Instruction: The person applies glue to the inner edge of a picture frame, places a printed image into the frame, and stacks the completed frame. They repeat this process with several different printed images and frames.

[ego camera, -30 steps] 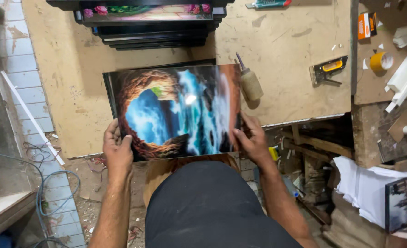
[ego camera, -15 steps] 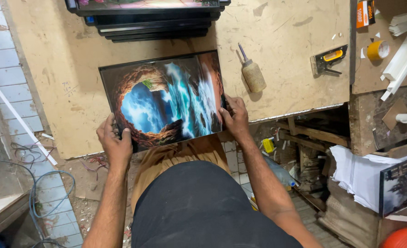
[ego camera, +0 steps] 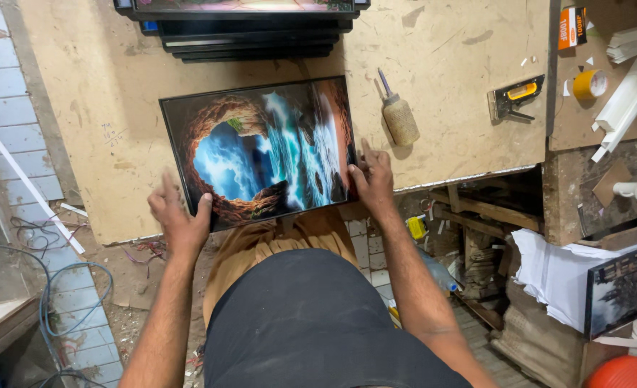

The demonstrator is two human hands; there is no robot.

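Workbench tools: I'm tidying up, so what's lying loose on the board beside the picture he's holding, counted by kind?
Glue bottle: 1
Staple gun: 1
Yellow tape roll: 1
Total: 3

Worn plywood bench top (ego camera: 448, 43), scratched and stained. Grey tiled floor (ego camera: 16, 122) on the left, strewn with cables (ego camera: 74, 287). Timber offcuts (ego camera: 476, 215) stacked below the bench, in shadow.

A staple gun (ego camera: 516, 98) and a tape roll (ego camera: 588, 84) lie far right; stacked black frames (ego camera: 243, 32) sit far, a glue bottle (ego camera: 399, 115) near them.
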